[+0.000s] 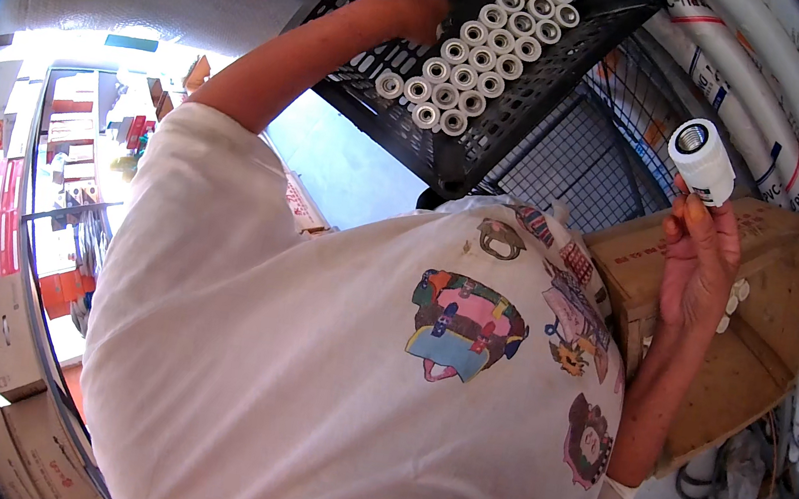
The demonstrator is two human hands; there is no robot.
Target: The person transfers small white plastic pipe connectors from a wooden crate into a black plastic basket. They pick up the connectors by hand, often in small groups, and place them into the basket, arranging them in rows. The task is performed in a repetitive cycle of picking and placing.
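Note:
My right hand (699, 257) is closed around the lower end of a white threaded plastic pipe fitting (705, 167). The fitting is held up above a cardboard box, its round metal-threaded mouth facing upward. My left hand (418, 15) reaches into a black plastic crate (450, 169), near its far side. Its fingers are dark and mostly hidden, so I cannot tell whether they hold anything. Beside that hand, several similar white fittings (482, 59) stand in close rows in the crate, their open ends up. One fitting (390, 85) sits slightly apart to the left.
An open cardboard box (773, 248) stands at the right with a few small white pieces (737, 294) inside. Behind it lie long white wrapped pipes (742, 103). Dark wire mesh (574, 146) is next to the crate. Shelves with boxes (70, 146) stand at the left.

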